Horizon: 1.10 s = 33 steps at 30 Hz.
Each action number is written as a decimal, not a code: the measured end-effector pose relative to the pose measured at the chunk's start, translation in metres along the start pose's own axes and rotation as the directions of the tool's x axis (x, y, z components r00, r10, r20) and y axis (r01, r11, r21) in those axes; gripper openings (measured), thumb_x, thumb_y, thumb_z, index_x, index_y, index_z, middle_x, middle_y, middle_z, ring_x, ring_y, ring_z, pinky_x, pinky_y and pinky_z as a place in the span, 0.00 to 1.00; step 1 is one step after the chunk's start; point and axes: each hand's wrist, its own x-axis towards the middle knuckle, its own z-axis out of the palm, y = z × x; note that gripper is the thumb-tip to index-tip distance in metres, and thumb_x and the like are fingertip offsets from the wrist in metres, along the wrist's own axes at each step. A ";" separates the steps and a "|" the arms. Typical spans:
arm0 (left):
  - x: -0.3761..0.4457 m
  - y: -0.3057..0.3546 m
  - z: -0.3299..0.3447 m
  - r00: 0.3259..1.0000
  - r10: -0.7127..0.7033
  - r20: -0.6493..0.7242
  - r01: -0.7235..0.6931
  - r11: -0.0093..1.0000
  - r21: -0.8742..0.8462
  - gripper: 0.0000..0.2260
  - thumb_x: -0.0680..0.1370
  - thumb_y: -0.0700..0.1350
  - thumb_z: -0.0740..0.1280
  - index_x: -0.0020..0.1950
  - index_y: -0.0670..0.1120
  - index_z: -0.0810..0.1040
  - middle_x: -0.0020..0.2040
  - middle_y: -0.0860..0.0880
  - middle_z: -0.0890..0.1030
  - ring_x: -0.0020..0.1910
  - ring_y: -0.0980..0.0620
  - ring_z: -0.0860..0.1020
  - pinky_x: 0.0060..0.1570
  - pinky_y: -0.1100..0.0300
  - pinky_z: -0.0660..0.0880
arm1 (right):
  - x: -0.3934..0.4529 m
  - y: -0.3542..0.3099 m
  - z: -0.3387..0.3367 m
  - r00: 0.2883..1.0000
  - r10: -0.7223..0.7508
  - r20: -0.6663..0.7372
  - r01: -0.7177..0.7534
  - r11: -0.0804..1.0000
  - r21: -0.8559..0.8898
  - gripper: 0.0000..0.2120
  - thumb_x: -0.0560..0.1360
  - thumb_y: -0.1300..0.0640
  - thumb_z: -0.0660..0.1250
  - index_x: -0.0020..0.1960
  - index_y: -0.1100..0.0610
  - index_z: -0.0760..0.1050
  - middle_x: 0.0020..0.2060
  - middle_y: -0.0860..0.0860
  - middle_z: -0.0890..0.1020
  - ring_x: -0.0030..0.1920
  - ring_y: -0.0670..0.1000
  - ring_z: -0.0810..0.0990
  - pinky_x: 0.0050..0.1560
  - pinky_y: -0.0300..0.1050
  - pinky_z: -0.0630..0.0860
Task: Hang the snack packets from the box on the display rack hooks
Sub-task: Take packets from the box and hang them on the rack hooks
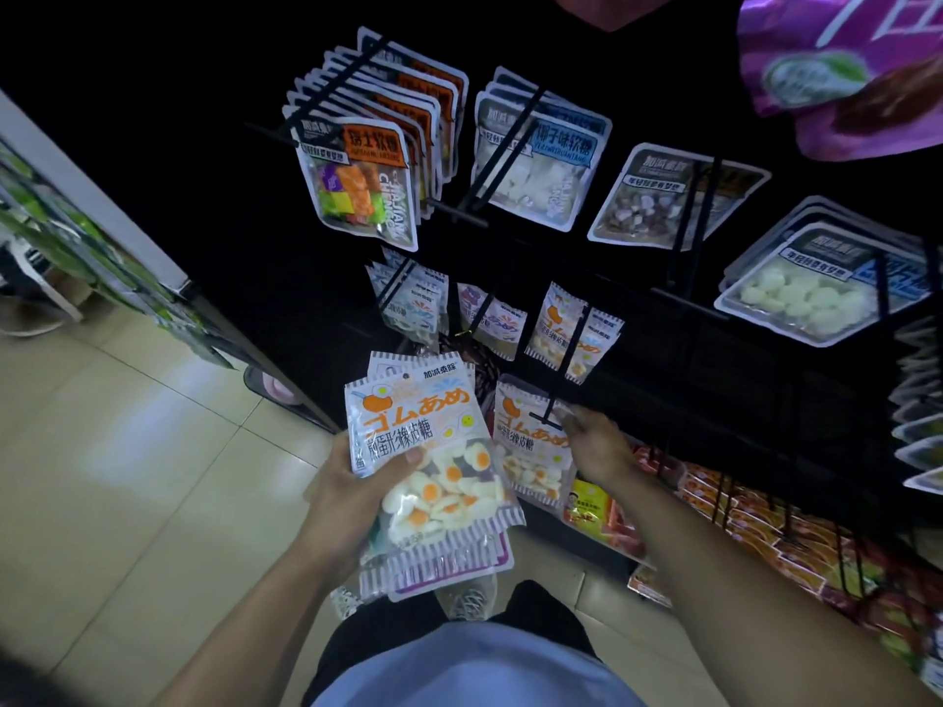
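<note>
My left hand (352,482) grips a stack of several egg-gummy snack packets (433,461), thumb across the top one. My right hand (594,443) pinches the top corner of one more egg-gummy packet (530,451) at the tip of a black rack hook (556,385). Whether the hook passes through the packet's hole is unclear. Further back on that same hook hangs another egg-gummy packet (566,334). The box is not in view.
The dark display rack (714,380) carries rows of hooks with hanging candy bags (367,165), (536,165), (811,293). Red and orange packets (765,533) fill the lower right. A green shelf (92,247) stands at the left over a tiled floor (127,477).
</note>
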 end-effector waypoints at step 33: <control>0.013 -0.004 0.005 0.998 -0.049 0.048 0.049 0.999 -0.011 0.28 0.71 0.37 0.75 0.69 0.47 0.72 0.59 0.39 0.85 0.55 0.34 0.85 0.54 0.30 0.79 | -0.009 0.003 -0.005 0.999 0.023 -0.027 -0.023 1.000 0.003 0.18 0.87 0.50 0.55 0.56 0.64 0.76 0.46 0.67 0.82 0.48 0.64 0.82 0.41 0.48 0.69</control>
